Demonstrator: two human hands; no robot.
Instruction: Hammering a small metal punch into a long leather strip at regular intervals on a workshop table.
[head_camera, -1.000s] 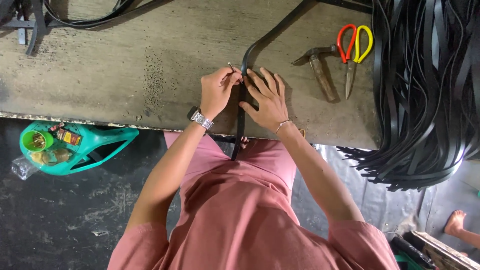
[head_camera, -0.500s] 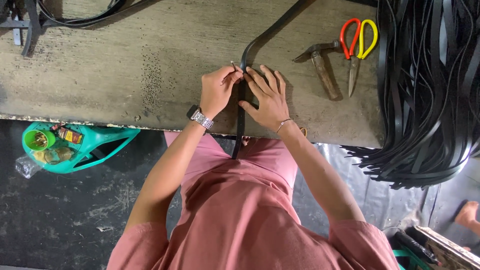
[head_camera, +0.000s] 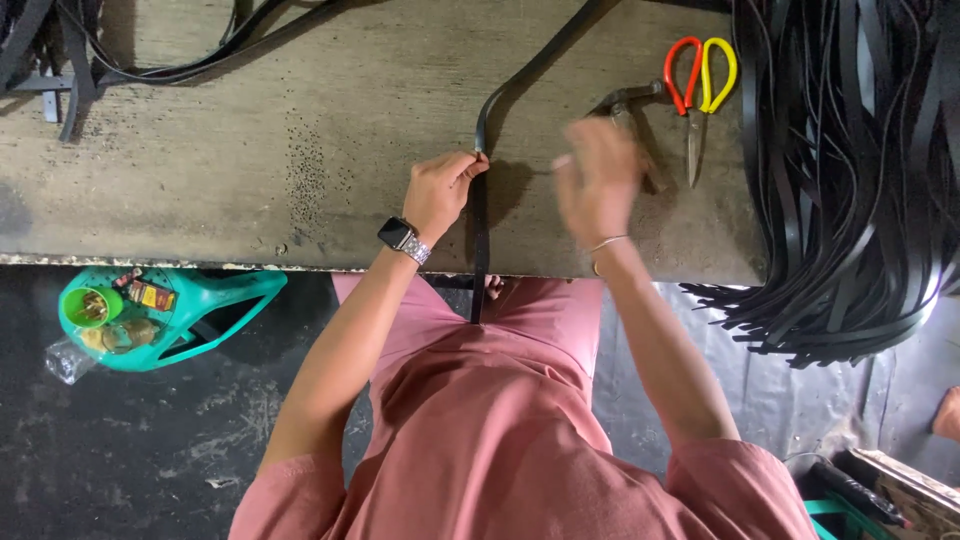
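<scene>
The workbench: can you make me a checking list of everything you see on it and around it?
Surface: worn wooden workbench, scuffed and pitted.
Job's things: black strap lying across the bench and hanging over its near edge.
Clutter: hammer; scissors with red and yellow handles; pile of black straps.
Grippers: left hand pinches the black strap; right hand blurred, raised near the hammer, holding nothing visible.
Cables: dark cords at the far left of the bench.
Surroundings: green basket of small items on the dark floor.
</scene>
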